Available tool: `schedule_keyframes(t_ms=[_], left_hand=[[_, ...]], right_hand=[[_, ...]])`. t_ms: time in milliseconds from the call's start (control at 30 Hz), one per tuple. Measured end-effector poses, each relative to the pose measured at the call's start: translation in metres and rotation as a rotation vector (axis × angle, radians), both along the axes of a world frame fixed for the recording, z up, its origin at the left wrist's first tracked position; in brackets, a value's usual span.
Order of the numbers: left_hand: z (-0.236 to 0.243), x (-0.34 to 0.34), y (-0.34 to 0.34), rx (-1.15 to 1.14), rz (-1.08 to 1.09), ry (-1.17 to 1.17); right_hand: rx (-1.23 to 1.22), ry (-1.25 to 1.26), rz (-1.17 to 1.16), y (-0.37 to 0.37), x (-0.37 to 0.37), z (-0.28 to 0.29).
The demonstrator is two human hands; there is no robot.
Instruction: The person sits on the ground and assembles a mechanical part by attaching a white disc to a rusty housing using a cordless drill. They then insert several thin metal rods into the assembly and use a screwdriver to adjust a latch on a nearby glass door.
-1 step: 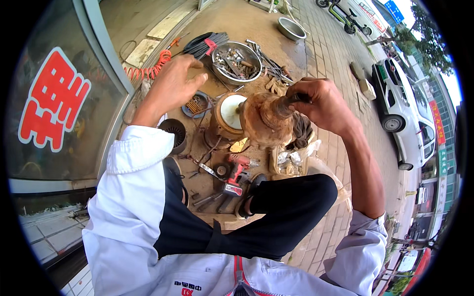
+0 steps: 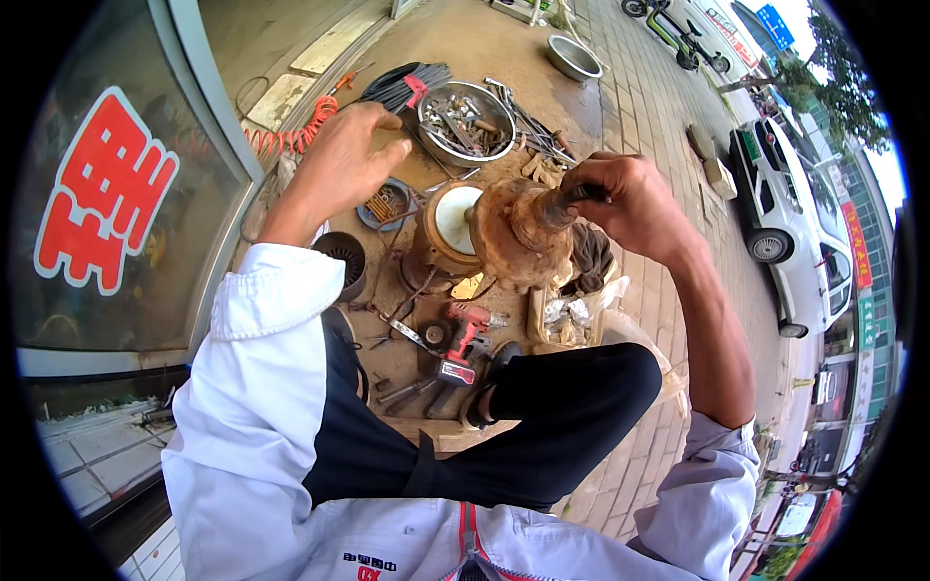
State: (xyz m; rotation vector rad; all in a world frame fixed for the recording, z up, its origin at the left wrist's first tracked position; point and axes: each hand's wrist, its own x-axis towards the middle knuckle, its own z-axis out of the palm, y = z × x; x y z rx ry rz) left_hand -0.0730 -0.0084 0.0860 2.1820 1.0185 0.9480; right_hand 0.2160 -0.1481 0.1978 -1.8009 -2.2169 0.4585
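In my right hand [image 2: 635, 198] is the dark, stubby end of a rusty, flanged metal part [image 2: 523, 237], like a pump or motor piece, tilted on its side in the air. My fingers are wrapped round that end. Just left of it stands a rusty cylindrical motor-like body [image 2: 436, 254] with a round whitish face [image 2: 455, 220] on top. My left hand [image 2: 354, 160] is raised beside this body, thumb and fingers apart, holding nothing. Beneath it lies a small blue-grey dish [image 2: 387, 218] with coiled springs or bolts.
A metal bowl [image 2: 449, 145] of loose hardware sits ahead, tools [image 2: 533, 126] beside it. A red cordless drill [image 2: 469, 334] lies near my feet. A hollow dark cylinder [image 2: 341, 254] stands at left, a box of wrapped parts [image 2: 564, 315] at right. A glass door [image 2: 126, 223] borders the left.
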Motion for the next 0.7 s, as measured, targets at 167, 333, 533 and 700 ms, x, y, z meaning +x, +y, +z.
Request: schedule_keyframes(t_ms=[167,333,533,700], left_hand=[[0.001,-0.007,0.004,0.0,0.098,0.043],[0.002,-0.011,0.005,0.051,0.143,0.12],[0.001,-0.012,0.001,0.107,0.155,0.199],[0.004,-0.007,0.001,0.048,0.109,0.284]], right_hand=[[0.012,-0.101,0.071,0.03,-0.006,-0.023],[0.012,-0.106,0.136,0.054,-0.011,-0.044],[0.036,-0.126,0.191,0.067,-0.019,-0.064],[0.02,-0.139,0.238,0.07,-0.02,-0.07]])
